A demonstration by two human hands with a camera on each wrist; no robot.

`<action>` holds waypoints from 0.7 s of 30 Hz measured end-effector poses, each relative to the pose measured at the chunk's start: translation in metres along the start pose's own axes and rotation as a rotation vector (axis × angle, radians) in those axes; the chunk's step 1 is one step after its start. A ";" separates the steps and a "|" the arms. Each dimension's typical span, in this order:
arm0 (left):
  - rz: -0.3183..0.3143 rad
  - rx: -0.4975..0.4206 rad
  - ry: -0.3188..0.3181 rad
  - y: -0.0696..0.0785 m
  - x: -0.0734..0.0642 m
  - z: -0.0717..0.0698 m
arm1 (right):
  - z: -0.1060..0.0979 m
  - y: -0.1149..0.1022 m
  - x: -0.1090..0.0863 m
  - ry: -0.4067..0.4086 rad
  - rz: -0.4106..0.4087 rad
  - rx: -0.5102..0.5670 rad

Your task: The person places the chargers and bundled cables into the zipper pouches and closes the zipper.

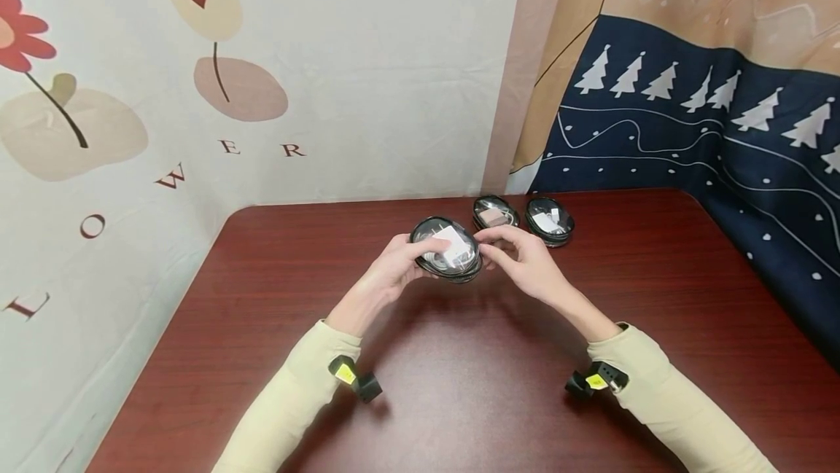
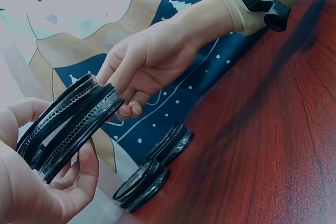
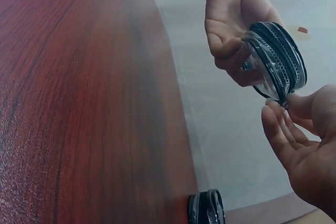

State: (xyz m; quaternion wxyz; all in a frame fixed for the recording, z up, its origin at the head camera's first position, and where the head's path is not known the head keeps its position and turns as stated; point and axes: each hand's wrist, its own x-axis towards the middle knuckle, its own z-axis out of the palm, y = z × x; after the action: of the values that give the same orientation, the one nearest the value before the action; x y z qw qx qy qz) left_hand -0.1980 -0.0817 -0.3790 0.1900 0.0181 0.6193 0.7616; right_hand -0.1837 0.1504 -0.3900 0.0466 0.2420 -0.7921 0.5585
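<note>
My left hand (image 1: pixel 400 262) holds a round clear pouch (image 1: pixel 457 263) with black trim up over the table, the thumb across its see-through face. Inside show a white label and pale contents. A zipper (image 2: pixel 68 121) runs around the pouch's side in the left wrist view and looks closed. At the pouch's right edge, my right hand (image 1: pixel 525 258) pinches the zipper's end between thumb and fingertips. The right wrist view shows this pinch, with the right hand (image 3: pixel 310 145) below the pouch (image 3: pixel 278 59). The pull itself is mostly hidden by the fingertips.
Two similar round pouches lie at the table's back edge, one pouch (image 1: pixel 495 212) just behind the right hand and another pouch (image 1: pixel 550 221) to its right. Printed cloth (image 1: pixel 394 94) hangs behind the dark red wooden table (image 1: pixel 459 385). Both wrists wear small black cameras.
</note>
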 end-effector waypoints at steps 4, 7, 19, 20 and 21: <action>0.001 0.000 -0.004 0.000 -0.002 0.000 | 0.001 0.001 0.000 0.045 -0.006 -0.024; -0.001 -0.008 -0.013 -0.001 -0.002 0.000 | 0.000 0.003 0.000 0.067 -0.030 -0.058; -0.063 0.005 -0.117 -0.003 -0.004 -0.003 | -0.003 0.004 0.002 0.115 -0.206 -0.145; -0.067 0.019 -0.127 -0.003 -0.005 -0.003 | -0.003 0.003 0.002 0.118 -0.212 -0.154; -0.072 0.034 -0.138 -0.003 -0.005 -0.003 | -0.004 0.004 0.002 0.121 -0.217 -0.165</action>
State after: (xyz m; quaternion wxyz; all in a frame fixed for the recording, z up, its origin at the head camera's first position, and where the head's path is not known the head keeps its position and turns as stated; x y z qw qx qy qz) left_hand -0.1931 -0.0852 -0.3815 0.2591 0.0516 0.6177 0.7407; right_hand -0.1876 0.1539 -0.3910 0.1742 0.2873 -0.8003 0.4966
